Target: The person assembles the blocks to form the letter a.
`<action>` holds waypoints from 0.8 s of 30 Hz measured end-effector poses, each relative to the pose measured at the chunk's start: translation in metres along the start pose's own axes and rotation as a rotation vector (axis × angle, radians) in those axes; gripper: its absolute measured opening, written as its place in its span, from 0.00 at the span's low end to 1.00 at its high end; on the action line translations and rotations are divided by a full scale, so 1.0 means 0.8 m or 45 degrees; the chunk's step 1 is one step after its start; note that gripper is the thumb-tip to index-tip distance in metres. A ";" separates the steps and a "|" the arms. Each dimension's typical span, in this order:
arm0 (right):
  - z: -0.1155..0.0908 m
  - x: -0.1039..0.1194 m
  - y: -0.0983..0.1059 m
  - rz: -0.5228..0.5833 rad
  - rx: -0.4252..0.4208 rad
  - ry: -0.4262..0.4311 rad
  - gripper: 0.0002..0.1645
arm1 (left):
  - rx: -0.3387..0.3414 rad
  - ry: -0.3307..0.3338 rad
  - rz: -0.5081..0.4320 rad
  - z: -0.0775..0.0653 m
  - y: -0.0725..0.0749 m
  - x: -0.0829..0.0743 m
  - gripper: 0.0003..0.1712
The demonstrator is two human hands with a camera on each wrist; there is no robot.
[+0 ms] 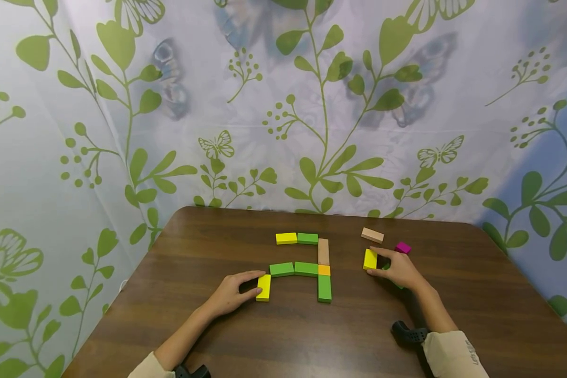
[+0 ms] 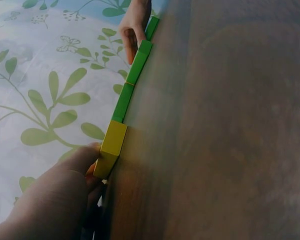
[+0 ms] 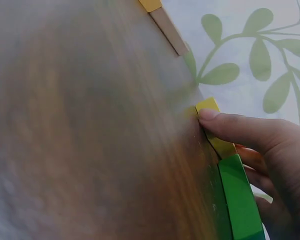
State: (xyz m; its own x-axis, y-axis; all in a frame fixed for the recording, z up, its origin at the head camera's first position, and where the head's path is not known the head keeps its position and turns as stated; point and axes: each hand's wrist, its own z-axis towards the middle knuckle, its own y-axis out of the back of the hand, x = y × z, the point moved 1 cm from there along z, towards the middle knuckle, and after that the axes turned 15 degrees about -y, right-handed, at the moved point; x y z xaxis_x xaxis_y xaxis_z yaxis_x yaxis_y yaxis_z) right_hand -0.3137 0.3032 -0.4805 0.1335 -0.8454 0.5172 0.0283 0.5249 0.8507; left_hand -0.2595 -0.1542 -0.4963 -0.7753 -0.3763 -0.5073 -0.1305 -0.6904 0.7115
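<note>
My left hand (image 1: 231,293) pinches a yellow block (image 1: 263,288) between thumb and fingers, at the left end of a row of two green blocks (image 1: 282,270). On the right, my right hand (image 1: 399,269) pinches another yellow block (image 1: 370,259) by its ends; the thumb lies on its near end in the right wrist view. A green block (image 3: 240,197) sits close to that yellow block, mostly hidden by the hand in the head view. An orange block (image 1: 324,270) joins the row to a tan block (image 1: 323,252) above and a green block (image 1: 324,289) below.
A yellow block (image 1: 286,239) and a green block (image 1: 307,239) form the top row. Behind the right hand lie a loose tan block (image 1: 373,235) and a magenta block (image 1: 403,247). The brown table (image 1: 217,231) ends at a patterned cloth (image 1: 245,157).
</note>
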 end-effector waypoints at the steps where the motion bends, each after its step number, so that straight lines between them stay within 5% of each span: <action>1: 0.000 0.000 0.000 0.012 -0.002 0.001 0.44 | 0.000 -0.001 -0.001 0.000 0.000 0.000 0.25; 7: -0.003 0.019 0.004 0.081 -0.021 0.045 0.42 | 0.002 -0.005 -0.006 0.000 -0.002 0.004 0.25; 13: -0.016 0.077 0.002 0.174 -0.001 0.215 0.41 | -0.009 -0.007 -0.003 0.001 0.001 0.004 0.25; 24: -0.059 0.190 -0.042 0.224 0.288 0.579 0.40 | -0.004 -0.005 -0.002 0.003 0.001 0.003 0.25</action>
State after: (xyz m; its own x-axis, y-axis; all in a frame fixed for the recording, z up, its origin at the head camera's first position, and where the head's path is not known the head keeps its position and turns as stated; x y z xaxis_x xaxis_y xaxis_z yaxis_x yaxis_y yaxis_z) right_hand -0.2475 0.1616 -0.4353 0.5338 -0.5921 0.6037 -0.2406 0.5780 0.7797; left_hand -0.2628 -0.1543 -0.4955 -0.7774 -0.3727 -0.5066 -0.1300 -0.6928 0.7093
